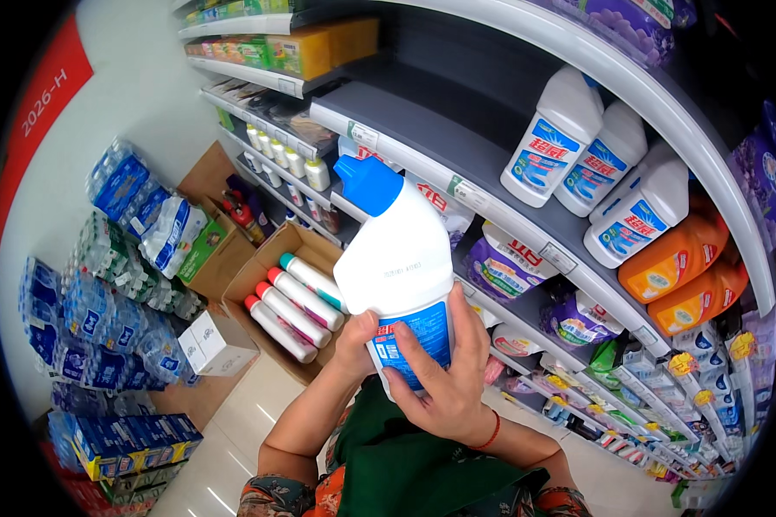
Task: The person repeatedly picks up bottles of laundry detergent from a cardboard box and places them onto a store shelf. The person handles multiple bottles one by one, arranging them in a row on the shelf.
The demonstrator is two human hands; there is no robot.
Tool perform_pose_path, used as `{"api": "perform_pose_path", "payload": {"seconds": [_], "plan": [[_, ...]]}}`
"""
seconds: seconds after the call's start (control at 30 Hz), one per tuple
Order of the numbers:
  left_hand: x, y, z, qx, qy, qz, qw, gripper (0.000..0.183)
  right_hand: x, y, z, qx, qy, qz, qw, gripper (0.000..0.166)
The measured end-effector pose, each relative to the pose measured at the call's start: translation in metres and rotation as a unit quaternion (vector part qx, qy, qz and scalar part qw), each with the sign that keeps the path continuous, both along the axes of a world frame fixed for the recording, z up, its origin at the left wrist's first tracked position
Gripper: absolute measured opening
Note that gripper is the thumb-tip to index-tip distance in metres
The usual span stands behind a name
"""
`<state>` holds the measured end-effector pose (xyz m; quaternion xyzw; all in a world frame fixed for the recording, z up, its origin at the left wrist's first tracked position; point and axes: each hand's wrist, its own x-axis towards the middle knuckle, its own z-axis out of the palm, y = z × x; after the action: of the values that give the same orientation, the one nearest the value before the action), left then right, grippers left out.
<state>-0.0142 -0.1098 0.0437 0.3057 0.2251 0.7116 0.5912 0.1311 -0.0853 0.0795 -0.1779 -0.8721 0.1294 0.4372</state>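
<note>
A white plastic toilet-cleaner bottle (394, 258) with a bent neck and a blue cap (368, 184) is raised in front of me. Both hands grip its lower half. My left hand (357, 342) holds one side near the label, thumb on the front. Across the blue label lies my right hand (443, 368), its fingers wrapped around the opposite side. The label and the body above it bear printed writing. Similar white bottles (553, 139) stand on the grey shelf (440, 119) to the right. The base of the held bottle is partly hidden by my right hand.
Left of my hands, an open cardboard box (233, 291) holds several white bottles with red and teal caps (297, 316). Shrink-wrapped bottle packs (116, 323) and a small white carton (216, 342) stand at the left. Orange bottles (676, 258) and purple detergent bags (504, 265) fill shelf places.
</note>
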Motion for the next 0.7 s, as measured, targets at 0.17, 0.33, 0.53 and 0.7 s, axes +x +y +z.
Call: {"api": "perform_pose_path", "payload": {"seconds": [0.17, 0.33, 0.53, 0.7], "plan": [[0.000, 0.006, -0.016, -0.010, -0.012, -0.034, 0.999, 0.100, 0.004, 0.002, 0.000, 0.001, 0.007, -0.007, 1.000, 0.055], [0.008, 0.010, 0.002, -0.010, -0.015, -0.019, 1.000, 0.099, 0.007, 0.005, -0.001, -0.001, 0.015, -0.019, 1.000, 0.057], [0.011, 0.017, 0.004, -0.008, -0.002, -0.021, 1.000, 0.097, 0.011, 0.010, 0.000, -0.009, 0.019, -0.020, 1.000, 0.059], [0.017, 0.024, 0.008, -0.015, 0.033, -0.038, 0.999, 0.093, 0.016, 0.014, -0.002, -0.036, 0.025, -0.034, 0.998, 0.067]]}}
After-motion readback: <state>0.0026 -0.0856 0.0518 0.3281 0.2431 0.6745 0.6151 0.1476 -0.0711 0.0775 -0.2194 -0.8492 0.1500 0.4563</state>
